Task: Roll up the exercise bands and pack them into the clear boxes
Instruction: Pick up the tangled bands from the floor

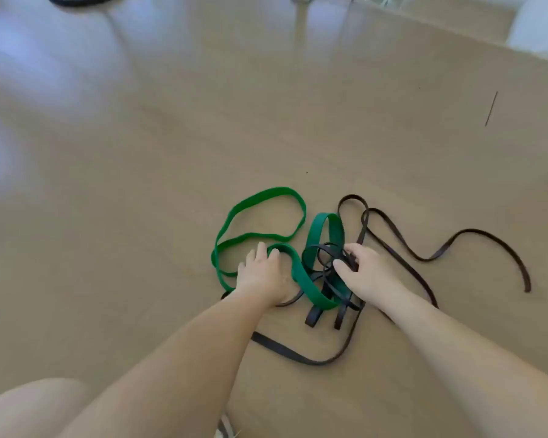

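Pale floor (140, 153), green band (260, 194) and black band (475, 232) tangled. Left hand (263, 273) lays near-straight fingers (260, 250) on green, likely pinning it. Right hand (366, 275) fingers (352, 249) pinch black strands, probably to work them free.

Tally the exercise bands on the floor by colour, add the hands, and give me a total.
Green exercise band: 1, apparently one long twisted loop
Black exercise bands: at least 1; the tangle hides the exact count
Hands: 2, left hand and right hand
Total: at least 4
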